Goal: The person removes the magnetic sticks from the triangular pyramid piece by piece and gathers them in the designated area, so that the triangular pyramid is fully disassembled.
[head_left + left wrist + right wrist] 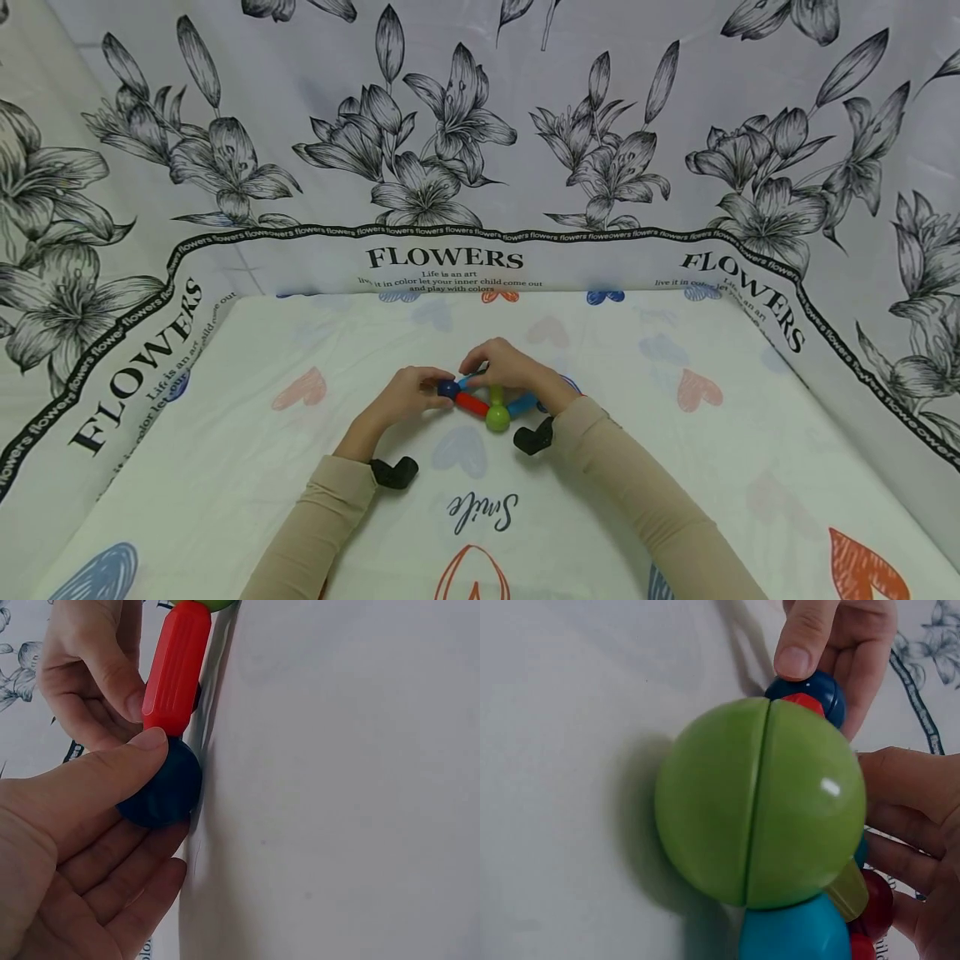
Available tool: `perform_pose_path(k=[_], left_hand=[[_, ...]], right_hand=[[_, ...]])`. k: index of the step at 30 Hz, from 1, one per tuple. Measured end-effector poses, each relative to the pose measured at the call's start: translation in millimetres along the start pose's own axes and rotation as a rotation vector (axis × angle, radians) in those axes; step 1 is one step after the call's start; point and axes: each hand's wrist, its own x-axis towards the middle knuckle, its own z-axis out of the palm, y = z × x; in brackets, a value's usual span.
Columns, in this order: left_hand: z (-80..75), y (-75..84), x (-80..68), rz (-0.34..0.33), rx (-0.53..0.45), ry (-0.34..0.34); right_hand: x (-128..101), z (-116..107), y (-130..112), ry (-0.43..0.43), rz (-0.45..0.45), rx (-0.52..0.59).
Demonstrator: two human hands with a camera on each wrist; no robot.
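A ball-and-rod building toy lies on the white cloth. My left hand (405, 393) pinches its dark blue ball (166, 787) between thumb and fingers. From that ball a red rod (472, 405) runs to a green ball (761, 802) nearest me. A blue rod (522, 405) and a yellow-green rod (847, 891) also leave the green ball. My right hand (508, 367) reaches over the toy, its curled fingers at a light blue rod (464, 382) beside the dark blue ball; its grip is partly hidden. Behind the green ball, a dark red ball (878, 904) shows.
The cloth (337, 517) carries printed hearts and a "Smile" word. A flower-printed curtain (450, 200) stands around the back and sides. Black bands with small devices (394, 473) sit on both wrists.
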Motion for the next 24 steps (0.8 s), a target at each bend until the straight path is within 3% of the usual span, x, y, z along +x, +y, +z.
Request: perform_pose_path(k=[16, 24], left_hand=[[-0.8, 1.6, -1.5, 0.012, 0.017, 0.012], [0.2, 1.5, -3.5, 0.033, 0.060, 0.024]], right_hand=[[3.4, 8.6, 7.4, 0.027, -0.029, -0.023], [3.0, 8.4, 9.2, 0.085, 0.007, 0.005]])
